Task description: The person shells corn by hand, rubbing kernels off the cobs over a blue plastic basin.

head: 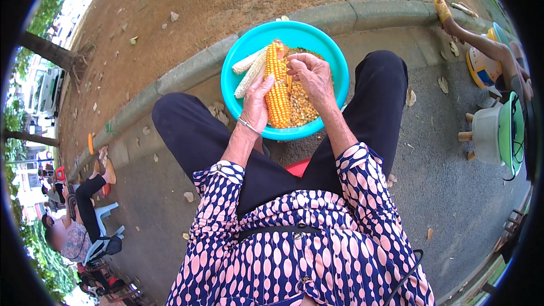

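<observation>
A turquoise plastic basin (228, 93) stands between my knees. Over it, my left hand (256, 101) holds an ear of yellow corn (278, 97), its thumb resting on the kernels. My right hand (311, 75) is bent beside the upper part of the ear, thumb and forefinger close together; whether a kernel is between them cannot be told. Pale stripped corn cobs (253, 77) lie at the basin's left side. Loose corn kernels (302, 108) cover its right side, and part of another yellow piece shows behind the held ear.
A concrete curb (191, 64) runs behind the basin, with bare soil beyond. At right are a person's leg (488, 44), a white bucket (478, 66) and a metal pot (486, 136) by a green basin (512, 134). A seated person (78, 238) is at far left.
</observation>
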{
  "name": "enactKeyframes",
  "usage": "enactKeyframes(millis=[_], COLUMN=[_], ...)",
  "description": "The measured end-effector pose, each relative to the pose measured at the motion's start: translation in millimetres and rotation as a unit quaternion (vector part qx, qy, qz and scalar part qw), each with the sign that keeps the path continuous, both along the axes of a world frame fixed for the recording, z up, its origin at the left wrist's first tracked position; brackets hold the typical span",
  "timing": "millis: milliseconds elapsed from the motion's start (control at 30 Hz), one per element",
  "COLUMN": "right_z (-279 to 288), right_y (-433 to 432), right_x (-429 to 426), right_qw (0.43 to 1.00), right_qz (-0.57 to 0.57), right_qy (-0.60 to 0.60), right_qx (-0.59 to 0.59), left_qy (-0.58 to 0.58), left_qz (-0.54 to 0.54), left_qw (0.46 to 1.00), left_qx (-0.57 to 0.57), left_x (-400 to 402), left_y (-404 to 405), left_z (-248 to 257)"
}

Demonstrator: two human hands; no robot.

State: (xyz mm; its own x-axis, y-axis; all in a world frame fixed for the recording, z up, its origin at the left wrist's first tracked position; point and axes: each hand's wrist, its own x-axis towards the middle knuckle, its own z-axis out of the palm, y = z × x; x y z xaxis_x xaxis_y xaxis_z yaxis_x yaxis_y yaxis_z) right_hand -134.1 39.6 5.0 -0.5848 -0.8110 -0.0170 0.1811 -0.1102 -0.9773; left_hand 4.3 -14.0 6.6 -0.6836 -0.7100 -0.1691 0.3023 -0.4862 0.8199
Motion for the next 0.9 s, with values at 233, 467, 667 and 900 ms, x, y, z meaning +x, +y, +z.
enactKeyframes(millis=[233,467,667,900], right_z=[10.7,2.5,-2.8,-11.6], right_y=[3.2,0.2,-0.9,-3.9], right_x=[4.7,-0.8,-1.3,-2.2], right_qw=[0.999,0.995,0.996,0.996], right_qz=[-0.009,-0.062,-0.039,-0.07], right_qy=[-0.046,-0.059,-0.035,0.039], right_qx=[0.008,-0.047,-0.066,-0.029], left_qy=[0.008,-0.029,-0.025,-0.057], left_qz=[-0.019,-0.029,-0.034,-0.051], left_qw=[1.0,0.999,0.999,0.996], left_qx=[0.004,-0.01,-0.002,-0.034], left_x=[-4.4,-5.2,-1.7,-0.2], left_y=[9.6,18.3,16.5,17.5], left_z=[4.1,4.9,2.9,3.3])
